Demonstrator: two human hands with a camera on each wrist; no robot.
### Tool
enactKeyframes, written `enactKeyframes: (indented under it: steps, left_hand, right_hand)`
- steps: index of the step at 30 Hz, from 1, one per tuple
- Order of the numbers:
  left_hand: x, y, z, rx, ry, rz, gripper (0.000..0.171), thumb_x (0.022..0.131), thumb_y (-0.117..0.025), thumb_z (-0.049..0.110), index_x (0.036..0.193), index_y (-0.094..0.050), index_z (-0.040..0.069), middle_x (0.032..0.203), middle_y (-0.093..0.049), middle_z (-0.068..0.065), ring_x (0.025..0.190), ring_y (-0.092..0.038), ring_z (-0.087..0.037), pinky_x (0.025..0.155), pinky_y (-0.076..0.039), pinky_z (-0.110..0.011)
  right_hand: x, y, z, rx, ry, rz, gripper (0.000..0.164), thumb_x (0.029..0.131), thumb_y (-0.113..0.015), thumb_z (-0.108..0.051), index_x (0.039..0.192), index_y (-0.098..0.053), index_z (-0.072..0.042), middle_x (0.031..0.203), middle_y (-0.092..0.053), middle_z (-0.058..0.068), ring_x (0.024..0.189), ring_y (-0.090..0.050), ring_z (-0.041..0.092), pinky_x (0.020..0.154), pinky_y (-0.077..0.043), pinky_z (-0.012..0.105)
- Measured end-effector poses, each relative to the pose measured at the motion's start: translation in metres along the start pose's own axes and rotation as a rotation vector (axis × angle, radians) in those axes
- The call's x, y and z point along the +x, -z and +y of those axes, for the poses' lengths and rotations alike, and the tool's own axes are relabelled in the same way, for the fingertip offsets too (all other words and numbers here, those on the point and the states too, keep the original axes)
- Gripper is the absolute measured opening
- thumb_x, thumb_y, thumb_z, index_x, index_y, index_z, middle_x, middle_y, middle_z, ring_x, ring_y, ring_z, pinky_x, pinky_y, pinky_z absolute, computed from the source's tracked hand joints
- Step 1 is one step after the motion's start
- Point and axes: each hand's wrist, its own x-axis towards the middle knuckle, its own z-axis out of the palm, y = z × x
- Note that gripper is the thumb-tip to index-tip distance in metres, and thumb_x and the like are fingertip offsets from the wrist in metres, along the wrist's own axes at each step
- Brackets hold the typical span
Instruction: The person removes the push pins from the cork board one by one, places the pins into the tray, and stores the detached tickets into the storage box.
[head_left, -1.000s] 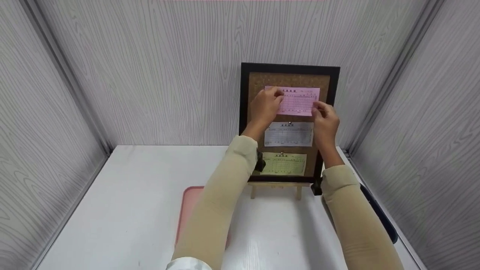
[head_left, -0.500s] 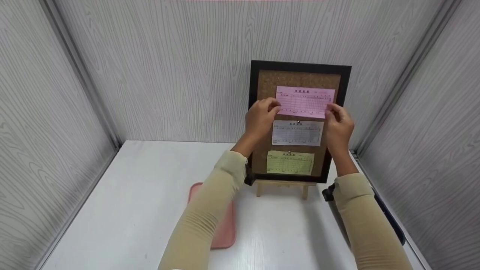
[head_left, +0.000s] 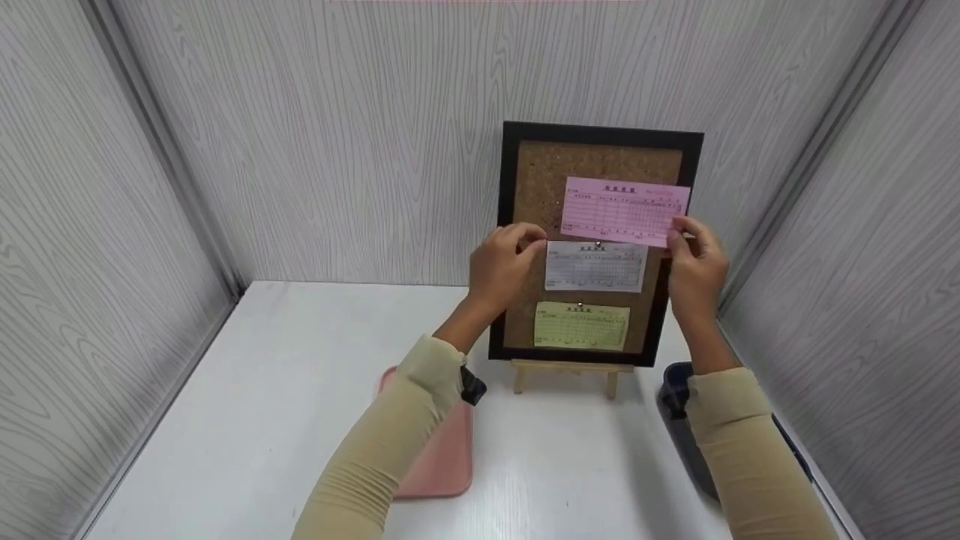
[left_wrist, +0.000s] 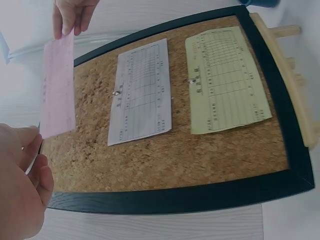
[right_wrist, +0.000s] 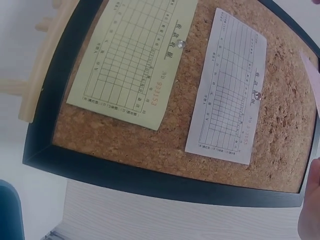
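Note:
A pink printed slip (head_left: 625, 211) is tilted in front of the upper part of a black-framed cork board (head_left: 540, 165). My right hand (head_left: 699, 270) pinches its lower right corner between thumb and fingers. Near the slip's lower left corner is my left hand (head_left: 501, 262), fingers curled and thumb against the fingertips. A small gap parts it from the slip in the head view; anything tiny between its fingertips is hidden. Below, a white slip (right_wrist: 230, 85) and a yellow-green slip (left_wrist: 225, 80) are each fixed by a pin. No pin shows on the pink slip.
A small wooden easel (head_left: 574, 367) holds the board on the white table (head_left: 300, 390). A pink tray (head_left: 446, 461) lies partly under my left forearm. A dark blue bin (head_left: 682, 427) stands at the right, partly behind my right forearm. Grey wood-grain walls (head_left: 337, 150) enclose the table.
The pink slip has moved right and slightly down, now tilted and overlapping the frame's right side. My left hand has come away from it, down and left. My right hand has moved right with it.

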Motion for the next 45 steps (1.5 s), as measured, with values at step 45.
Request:
enactKeyframes:
  steps: [45]
  left_hand:
    - [-0.135, 0.013, -0.076, -0.067, 0.171, -0.044, 0.009, 0.095, -0.071, 0.028, 0.1, -0.075, 0.022, 0.093, -0.071, 0.008, 0.081, -0.058, -0.01, 0.068, -0.048, -0.029]
  right_hand:
    - [-0.091, 0.104, 0.053, 0.24, -0.177, 0.153, 0.03, 0.097, -0.064, -0.004, 0.126, -0.065, 0.004, 0.112, -0.062, 0.013, 0.091, -0.068, 0.019, 0.079, -0.057, 0.021]
